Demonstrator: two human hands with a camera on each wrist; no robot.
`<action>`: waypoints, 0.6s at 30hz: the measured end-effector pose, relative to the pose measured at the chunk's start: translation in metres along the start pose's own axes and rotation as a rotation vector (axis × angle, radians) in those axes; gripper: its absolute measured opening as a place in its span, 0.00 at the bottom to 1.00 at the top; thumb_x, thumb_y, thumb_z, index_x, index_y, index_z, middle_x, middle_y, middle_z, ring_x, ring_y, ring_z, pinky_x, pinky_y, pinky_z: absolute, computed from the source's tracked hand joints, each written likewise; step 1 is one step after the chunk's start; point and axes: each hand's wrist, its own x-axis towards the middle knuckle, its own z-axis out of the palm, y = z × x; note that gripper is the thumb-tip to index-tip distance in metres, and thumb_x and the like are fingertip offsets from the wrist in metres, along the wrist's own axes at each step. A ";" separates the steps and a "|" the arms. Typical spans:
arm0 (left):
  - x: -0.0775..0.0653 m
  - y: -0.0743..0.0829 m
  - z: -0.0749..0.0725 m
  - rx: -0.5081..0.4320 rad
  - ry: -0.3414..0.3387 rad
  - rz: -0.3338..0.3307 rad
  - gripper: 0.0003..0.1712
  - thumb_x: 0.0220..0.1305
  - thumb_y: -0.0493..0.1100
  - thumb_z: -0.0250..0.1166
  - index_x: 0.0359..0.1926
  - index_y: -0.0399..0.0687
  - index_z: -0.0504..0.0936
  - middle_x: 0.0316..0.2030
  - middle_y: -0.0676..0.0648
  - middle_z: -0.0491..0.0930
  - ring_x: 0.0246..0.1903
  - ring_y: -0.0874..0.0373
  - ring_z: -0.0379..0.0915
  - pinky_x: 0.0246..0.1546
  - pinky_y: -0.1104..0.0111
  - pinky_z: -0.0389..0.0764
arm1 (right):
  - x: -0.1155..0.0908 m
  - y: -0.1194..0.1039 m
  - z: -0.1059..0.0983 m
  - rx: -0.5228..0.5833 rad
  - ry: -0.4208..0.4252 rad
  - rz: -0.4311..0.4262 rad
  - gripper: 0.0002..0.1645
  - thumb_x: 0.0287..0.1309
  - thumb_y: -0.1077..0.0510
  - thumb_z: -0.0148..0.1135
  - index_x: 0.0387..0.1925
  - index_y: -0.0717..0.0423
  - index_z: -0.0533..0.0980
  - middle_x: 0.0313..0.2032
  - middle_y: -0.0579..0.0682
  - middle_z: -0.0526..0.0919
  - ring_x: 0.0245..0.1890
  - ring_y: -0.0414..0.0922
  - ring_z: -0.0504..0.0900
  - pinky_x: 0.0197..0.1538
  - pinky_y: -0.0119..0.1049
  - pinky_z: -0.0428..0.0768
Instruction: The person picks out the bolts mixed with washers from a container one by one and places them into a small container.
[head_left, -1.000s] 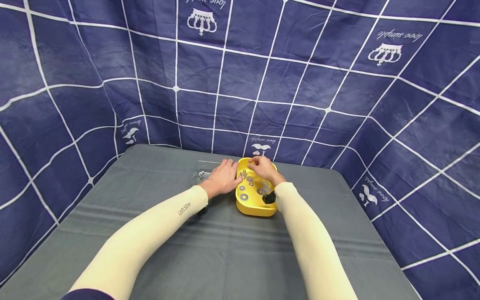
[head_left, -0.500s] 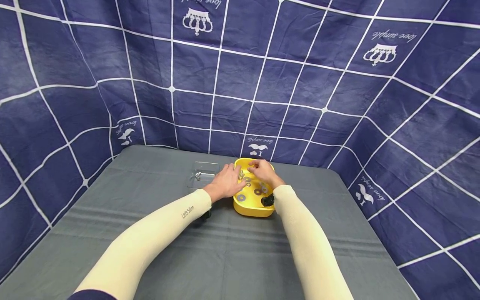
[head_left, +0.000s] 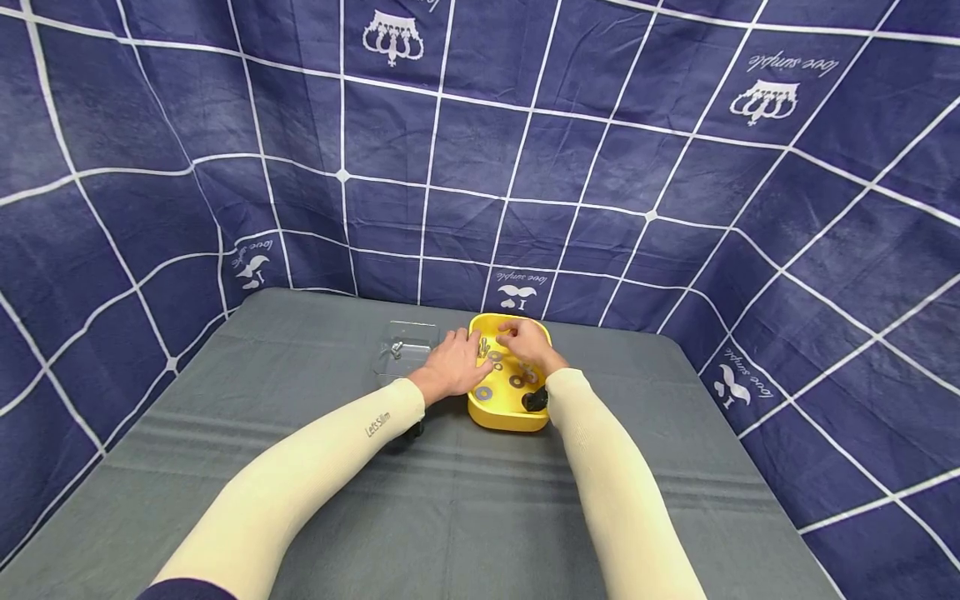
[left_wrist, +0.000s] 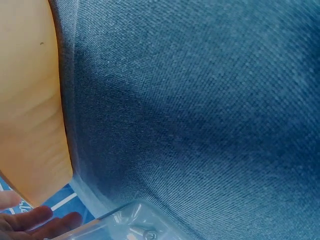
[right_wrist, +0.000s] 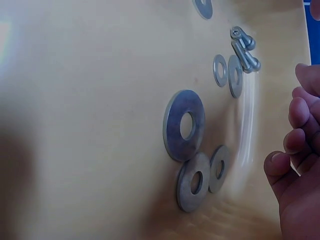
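A yellow tray (head_left: 508, 421) holds several flat washers (right_wrist: 184, 126) and a small cluster of socket-head screws (right_wrist: 243, 49) near one wall. My left hand (head_left: 452, 365) lies over the tray's left rim, thumb reaching inside, fingers relaxed. The left wrist view catches only its fingertips beside the tray wall (left_wrist: 30, 110). Over the far right part of the tray is my right hand (head_left: 527, 340), its fingers loosely bent. Nothing shows between these fingers in the right wrist view, where they are apart from the washers and screws.
Left of the tray stands a clear plastic container (head_left: 420, 333) with a few metal screws (head_left: 397, 349) inside. Grey cloth covers the table (head_left: 465, 517). A dark blue curtain with white lines (head_left: 480, 125) hangs behind and at both sides.
My left hand has slid slightly right, further over the tray rim, uncovering more of the clear container. The right hand stays above the tray. The head view has shifted a little.
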 end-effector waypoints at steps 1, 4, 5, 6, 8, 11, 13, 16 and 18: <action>0.000 0.000 0.000 0.002 -0.002 -0.002 0.37 0.71 0.60 0.54 0.68 0.36 0.65 0.58 0.35 0.71 0.59 0.41 0.68 0.62 0.52 0.74 | 0.001 0.000 0.001 0.002 -0.002 0.005 0.19 0.64 0.56 0.62 0.54 0.60 0.82 0.35 0.51 0.78 0.31 0.42 0.73 0.35 0.30 0.70; 0.000 -0.001 0.002 0.014 -0.013 -0.012 0.39 0.70 0.61 0.53 0.68 0.35 0.64 0.58 0.36 0.71 0.61 0.42 0.67 0.63 0.53 0.73 | 0.002 0.001 0.005 0.016 -0.003 0.010 0.18 0.64 0.58 0.63 0.54 0.60 0.82 0.34 0.50 0.77 0.31 0.41 0.72 0.34 0.29 0.69; -0.001 -0.001 0.002 0.014 -0.015 -0.015 0.39 0.70 0.61 0.53 0.68 0.35 0.64 0.58 0.36 0.71 0.61 0.42 0.67 0.63 0.53 0.73 | 0.001 0.001 0.006 0.018 -0.003 0.011 0.18 0.64 0.59 0.62 0.54 0.60 0.82 0.34 0.50 0.77 0.31 0.41 0.71 0.34 0.29 0.69; -0.001 -0.002 0.003 0.014 -0.016 -0.017 0.39 0.70 0.61 0.53 0.68 0.35 0.64 0.58 0.36 0.71 0.61 0.42 0.67 0.63 0.53 0.73 | 0.001 0.001 0.007 0.027 -0.004 0.011 0.18 0.64 0.59 0.63 0.54 0.61 0.81 0.34 0.50 0.77 0.30 0.41 0.71 0.34 0.29 0.69; -0.001 -0.002 0.003 0.017 -0.015 -0.021 0.38 0.70 0.61 0.53 0.66 0.35 0.65 0.57 0.36 0.72 0.60 0.42 0.67 0.63 0.53 0.73 | 0.000 0.001 0.009 0.042 -0.006 0.004 0.17 0.64 0.61 0.62 0.53 0.62 0.81 0.33 0.51 0.77 0.30 0.42 0.71 0.33 0.29 0.68; -0.002 -0.001 0.003 0.022 -0.012 -0.028 0.38 0.70 0.61 0.53 0.66 0.34 0.65 0.56 0.36 0.72 0.60 0.42 0.67 0.62 0.53 0.74 | 0.000 0.001 0.011 0.066 -0.021 -0.001 0.17 0.64 0.63 0.62 0.53 0.64 0.81 0.34 0.53 0.78 0.30 0.42 0.71 0.33 0.29 0.69; -0.002 -0.001 0.003 0.030 -0.012 -0.028 0.37 0.71 0.60 0.53 0.65 0.34 0.65 0.56 0.35 0.72 0.60 0.41 0.67 0.62 0.53 0.74 | 0.001 0.003 0.012 0.074 -0.032 -0.004 0.17 0.63 0.63 0.62 0.52 0.65 0.81 0.34 0.54 0.79 0.30 0.43 0.72 0.32 0.29 0.69; -0.002 0.000 0.003 0.041 -0.003 -0.020 0.37 0.71 0.59 0.53 0.65 0.33 0.64 0.56 0.35 0.72 0.60 0.41 0.67 0.62 0.52 0.74 | 0.002 0.005 0.014 0.075 -0.043 -0.001 0.17 0.62 0.64 0.62 0.52 0.65 0.82 0.35 0.54 0.79 0.32 0.42 0.72 0.33 0.28 0.69; -0.002 0.001 0.003 0.055 0.001 -0.011 0.36 0.71 0.59 0.53 0.64 0.33 0.65 0.56 0.35 0.72 0.59 0.41 0.67 0.62 0.53 0.74 | 0.003 0.005 0.015 0.078 -0.045 0.005 0.17 0.62 0.64 0.62 0.51 0.65 0.82 0.34 0.54 0.79 0.31 0.43 0.72 0.32 0.29 0.69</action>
